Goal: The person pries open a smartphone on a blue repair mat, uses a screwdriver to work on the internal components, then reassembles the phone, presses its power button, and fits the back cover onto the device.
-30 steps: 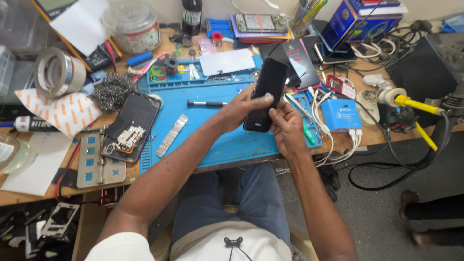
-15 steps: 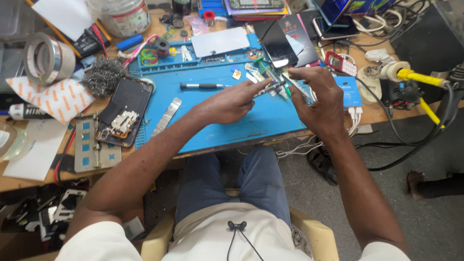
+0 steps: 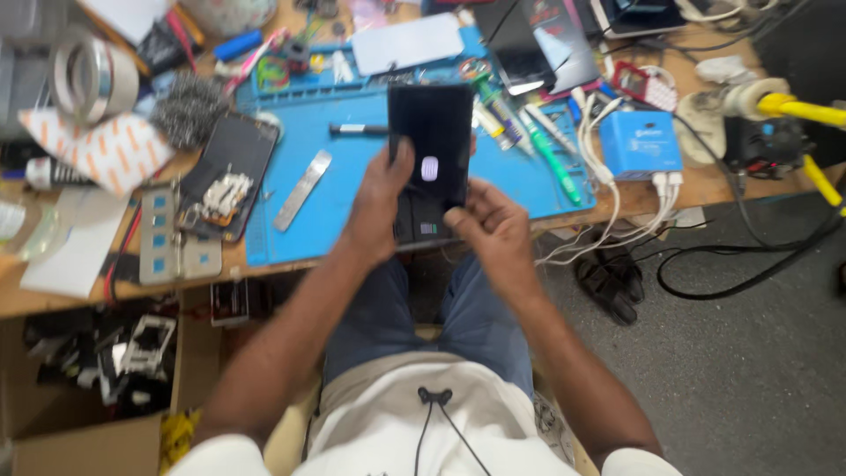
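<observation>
A phone repair workshop: blue work mat (image 3: 352, 189), opened phone (image 3: 227, 176), tape roll (image 3: 92, 78), cables (image 3: 617, 220).

Blue work mat (image 3: 352, 203) on wooden bench (image 3: 53, 295). Black pen-shaped tool (image 3: 357, 130) and flat metal strip (image 3: 302, 189) lying on mat. Opened phone body (image 3: 227, 176) at mat's left edge, small white parts on it. Steel wool wad (image 3: 185, 113) just above it. Tape roll (image 3: 92, 75) at far left. Orange-patterned white sheet (image 3: 110, 150) beside roll. Blue box (image 3: 641, 144) at mat's right, white cables (image 3: 608, 220) hanging from it. Yellow-handled tool (image 3: 797, 110) at right edge. Dark sandals (image 3: 610, 280) on grey floor.
</observation>
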Demonstrator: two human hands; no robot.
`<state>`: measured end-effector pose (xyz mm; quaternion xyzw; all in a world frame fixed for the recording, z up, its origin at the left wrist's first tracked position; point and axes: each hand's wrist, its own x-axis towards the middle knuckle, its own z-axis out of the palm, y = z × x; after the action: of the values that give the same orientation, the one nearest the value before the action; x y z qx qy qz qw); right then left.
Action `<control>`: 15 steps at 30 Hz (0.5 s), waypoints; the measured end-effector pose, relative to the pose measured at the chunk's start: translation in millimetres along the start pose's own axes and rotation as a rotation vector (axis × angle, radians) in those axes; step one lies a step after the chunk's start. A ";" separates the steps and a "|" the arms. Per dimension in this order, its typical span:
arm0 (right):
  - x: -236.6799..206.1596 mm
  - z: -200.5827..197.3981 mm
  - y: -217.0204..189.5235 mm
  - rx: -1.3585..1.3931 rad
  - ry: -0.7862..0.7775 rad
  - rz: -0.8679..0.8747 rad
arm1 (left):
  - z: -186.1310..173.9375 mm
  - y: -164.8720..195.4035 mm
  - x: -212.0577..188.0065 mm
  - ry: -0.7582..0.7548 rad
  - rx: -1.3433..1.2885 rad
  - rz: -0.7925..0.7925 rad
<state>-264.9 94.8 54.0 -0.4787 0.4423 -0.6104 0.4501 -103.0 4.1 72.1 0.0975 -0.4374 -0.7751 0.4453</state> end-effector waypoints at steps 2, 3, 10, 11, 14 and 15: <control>-3.7 4.5 -4.7 0.010 0.015 0.031 | 4.2 -17.4 -7.9 0.109 -0.043 -0.017; -3.3 1.7 -10.0 -0.002 0.018 0.046 | 5.4 -23.2 -7.8 0.215 -0.046 -0.050; 13.3 -34.0 -44.0 -1.105 0.078 -0.655 | -6.4 5.6 -33.2 0.388 0.590 0.259; 18.3 -35.6 -44.0 -1.180 0.045 -0.714 | -7.6 11.5 -37.1 0.382 0.672 0.275; 28.8 -37.1 -38.9 -1.333 -0.089 -0.802 | -9.6 22.9 -48.2 0.396 0.918 0.303; 31.2 -37.5 -36.5 -1.375 -0.133 -0.816 | -10.5 24.7 -50.7 0.409 1.003 0.304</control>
<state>-310.6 75.9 89.6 -0.8081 0.4818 -0.2878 -0.1789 -52.8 31.8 72.6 0.3813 -0.6662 -0.3647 0.5270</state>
